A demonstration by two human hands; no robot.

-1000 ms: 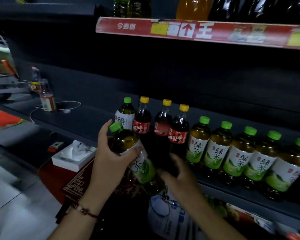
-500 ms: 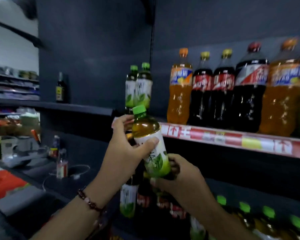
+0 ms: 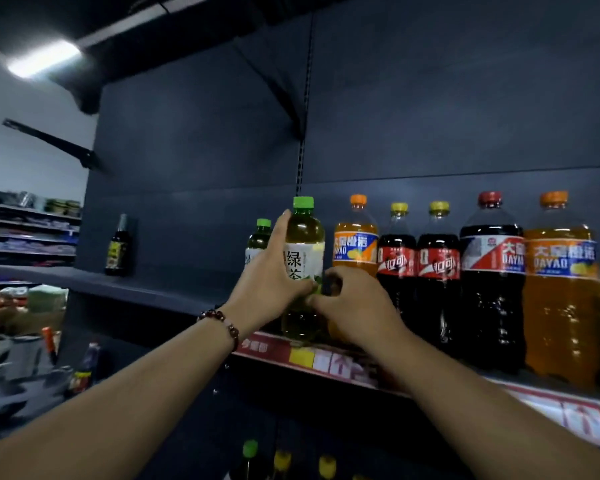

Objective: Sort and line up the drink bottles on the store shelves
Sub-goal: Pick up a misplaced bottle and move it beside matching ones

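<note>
The green tea bottle (image 3: 303, 268) stands upright, long axis vertical, at the front edge of the upper shelf (image 3: 174, 289), its base at or just above the red price strip (image 3: 329, 363); whether it already bears on the shelf is hard to tell, since the hands cover its lower half. Taking the small orange soda bottle (image 3: 355, 249) as the landmark, the tea bottle is just to its left and slightly forward of it. A second green tea bottle (image 3: 260, 239) stands behind and to the left of the held one, further from the orange soda.

The left hand (image 3: 274, 289) wraps the held bottle from its left side, thumb across the label and a fingertip up near the shoulder. The right hand (image 3: 352, 304) grasps the bottle low down from the right, fingers curled at the label's lower edge, between the bottle and the orange soda.

Both hands are equally close. The coming move likely turns on the gap behind: the bottle would go straight back, away from the hands, to line up beside its green-capped twin.
</note>
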